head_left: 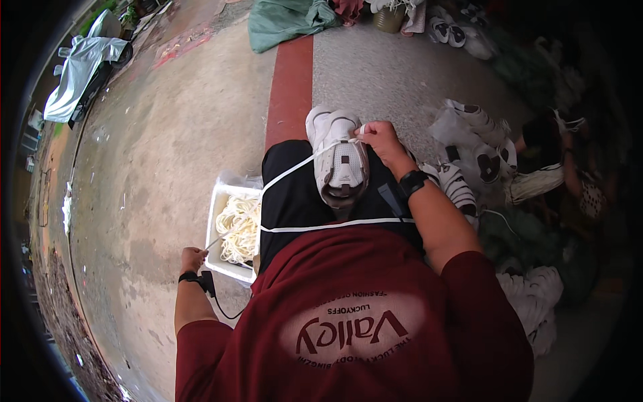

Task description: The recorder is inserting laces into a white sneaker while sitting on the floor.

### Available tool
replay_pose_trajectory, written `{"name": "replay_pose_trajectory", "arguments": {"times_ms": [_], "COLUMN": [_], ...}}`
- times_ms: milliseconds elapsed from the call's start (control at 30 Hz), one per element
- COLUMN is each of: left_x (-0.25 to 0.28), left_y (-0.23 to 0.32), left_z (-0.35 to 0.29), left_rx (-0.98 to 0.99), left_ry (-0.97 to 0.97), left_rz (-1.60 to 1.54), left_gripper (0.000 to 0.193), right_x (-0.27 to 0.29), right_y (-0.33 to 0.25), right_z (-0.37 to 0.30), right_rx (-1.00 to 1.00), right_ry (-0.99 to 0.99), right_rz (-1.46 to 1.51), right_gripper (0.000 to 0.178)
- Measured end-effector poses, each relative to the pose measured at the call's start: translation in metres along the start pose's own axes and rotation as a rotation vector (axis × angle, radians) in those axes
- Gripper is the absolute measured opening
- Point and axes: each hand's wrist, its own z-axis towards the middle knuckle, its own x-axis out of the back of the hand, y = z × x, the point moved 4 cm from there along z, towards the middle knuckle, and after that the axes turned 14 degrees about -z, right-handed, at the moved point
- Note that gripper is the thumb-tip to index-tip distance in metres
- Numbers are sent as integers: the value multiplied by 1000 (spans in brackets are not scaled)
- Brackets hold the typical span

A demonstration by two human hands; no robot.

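Observation:
A white and grey sneaker (pixel 343 164) rests on my lap between my thighs. Beside its upper right edge, my right hand (pixel 380 144) is closed in a pinch on a white shoelace (pixel 295 173). That lace crosses the shoe and runs down to the outside of my left thigh. My left hand (pixel 194 258), out to the left, has its fingers closed on a thin pale strand, apparently another lace, which leads to a white box (pixel 213 218). Heaped in the box are cream-coloured laces (pixel 240 231). A white band (pixel 335 224) lies across my lap near the shirt hem.
Several white sneakers (pixel 469 120) and striped white pieces lie on the right, near another person's arm (pixel 573 167). A green sack (pixel 284 27) sits ahead. A motorbike under a silver cover (pixel 87 67) stands far left. A black cable (pixel 224 311) hangs by my left wrist.

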Motion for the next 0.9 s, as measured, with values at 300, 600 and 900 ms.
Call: {"name": "replay_pose_trajectory", "arguments": {"times_ms": [300, 600, 900], "left_x": [-41, -72, -145], "left_y": [-1, 92, 330], "left_z": [-17, -34, -123], "left_rx": [23, -66, -849], "left_ry": [-104, -209, -268], "left_rz": [66, -96, -157], "left_gripper": [18, 19, 17], "right_x": [-16, -15, -13], "right_y": [-27, -8, -33], "right_z": [-12, 13, -27], "right_rx": [294, 175, 63], "right_ry": [321, -2, 216], "right_rz": [-795, -561, -711], "right_gripper": [14, 15, 12]}}
